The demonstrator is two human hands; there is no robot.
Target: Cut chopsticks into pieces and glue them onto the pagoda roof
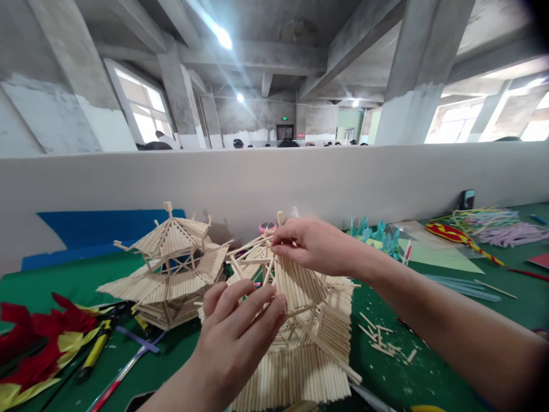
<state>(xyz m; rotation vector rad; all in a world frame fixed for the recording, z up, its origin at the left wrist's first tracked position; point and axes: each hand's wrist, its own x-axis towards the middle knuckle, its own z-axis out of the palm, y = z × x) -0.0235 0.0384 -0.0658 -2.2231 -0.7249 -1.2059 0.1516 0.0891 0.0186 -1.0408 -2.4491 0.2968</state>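
Right hand (311, 243) pinches a stick (280, 220) at the pagoda (300, 320) peak; left hand (240, 320), fingers spread, steadies the roof just below. Best keep that grip light, stick upright.

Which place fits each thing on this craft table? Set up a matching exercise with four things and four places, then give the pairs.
Things:
1. finished stick pavilion
2. pavilion roof under both hands
3. yellow-handled pliers
4. teal paper cut-outs

Places:
A. far side of the green table, beyond the right hand
B. near middle, touched by the left hand
C. left of the pavilion roof, standing free
D. near left, beside red and yellow paper

Pairs: 1-C, 2-B, 3-D, 4-A
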